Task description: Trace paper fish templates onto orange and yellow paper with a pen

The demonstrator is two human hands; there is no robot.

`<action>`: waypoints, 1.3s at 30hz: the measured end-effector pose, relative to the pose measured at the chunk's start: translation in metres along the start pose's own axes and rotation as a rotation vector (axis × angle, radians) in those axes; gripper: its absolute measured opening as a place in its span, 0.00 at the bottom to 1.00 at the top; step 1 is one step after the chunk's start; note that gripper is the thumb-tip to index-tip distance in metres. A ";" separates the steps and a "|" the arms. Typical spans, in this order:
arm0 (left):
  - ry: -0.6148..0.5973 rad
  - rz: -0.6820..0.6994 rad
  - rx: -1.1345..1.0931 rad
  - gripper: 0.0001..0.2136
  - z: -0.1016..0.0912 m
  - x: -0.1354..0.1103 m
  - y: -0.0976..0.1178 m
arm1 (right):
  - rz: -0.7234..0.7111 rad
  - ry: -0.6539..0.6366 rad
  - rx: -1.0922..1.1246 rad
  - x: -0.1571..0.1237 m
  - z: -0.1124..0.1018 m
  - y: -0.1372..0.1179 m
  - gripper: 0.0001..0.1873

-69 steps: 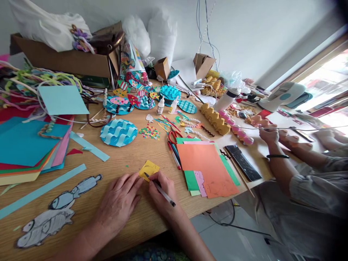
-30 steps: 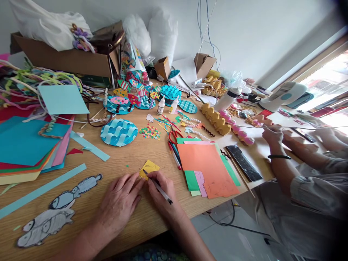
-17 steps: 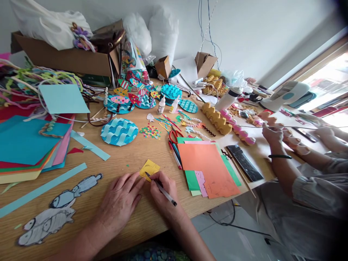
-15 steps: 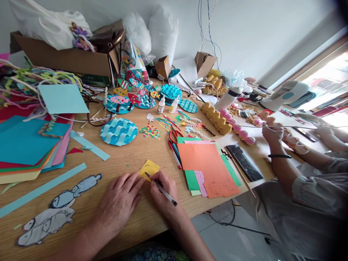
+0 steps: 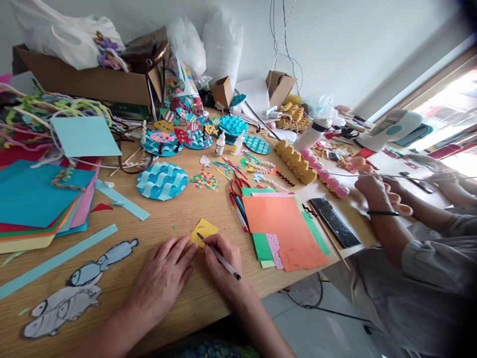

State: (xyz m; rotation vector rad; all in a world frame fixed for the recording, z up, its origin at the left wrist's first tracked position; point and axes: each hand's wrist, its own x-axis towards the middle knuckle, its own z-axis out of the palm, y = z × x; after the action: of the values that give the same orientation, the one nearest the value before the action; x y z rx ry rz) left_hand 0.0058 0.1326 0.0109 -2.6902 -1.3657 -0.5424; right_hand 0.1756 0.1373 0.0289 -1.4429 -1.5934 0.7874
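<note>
A small yellow paper piece (image 5: 204, 229) lies on the wooden table (image 5: 179, 211) near its front edge. My left hand (image 5: 164, 276) rests flat on the table, fingers spread, its fingertips pressing the paper's near left corner. My right hand (image 5: 223, 263) is closed round a pen (image 5: 219, 257), whose tip touches the yellow paper. Pencil-like lines show on the paper.
A stack of orange, green and pink sheets (image 5: 283, 228) lies right of my hands, with red scissors (image 5: 238, 186) and pens beside it. Grey paper fish cut-outs (image 5: 74, 291) lie left. Blue wave discs (image 5: 162, 181), coloured paper stacks (image 5: 37, 199) and boxes fill the back. Another person's hands (image 5: 372, 191) work at right.
My right hand has shifted the pen tip slightly over the yellow paper. My left hand stays put. The other person's hands at right have lowered a little.
</note>
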 end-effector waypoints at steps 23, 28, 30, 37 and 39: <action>-0.013 -0.022 -0.027 0.16 -0.002 0.001 0.001 | -0.026 0.064 -0.030 -0.002 0.000 0.002 0.07; 0.003 -0.013 -0.015 0.16 -0.002 0.001 0.001 | -0.015 0.081 -0.018 -0.002 0.000 0.002 0.07; 0.010 -0.016 -0.011 0.16 -0.001 0.000 0.001 | -0.015 0.053 -0.004 -0.001 0.001 0.001 0.07; 0.006 0.003 0.017 0.16 0.000 0.000 0.000 | -0.016 -0.036 -0.026 0.003 0.003 0.000 0.08; -0.005 0.003 0.018 0.16 0.000 0.000 0.000 | -0.025 -0.041 -0.038 0.003 0.003 0.000 0.08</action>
State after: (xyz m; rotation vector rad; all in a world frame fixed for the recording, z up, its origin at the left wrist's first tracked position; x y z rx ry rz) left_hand 0.0054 0.1328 0.0108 -2.6807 -1.3612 -0.5210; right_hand 0.1729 0.1403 0.0279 -1.4387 -1.6629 0.7808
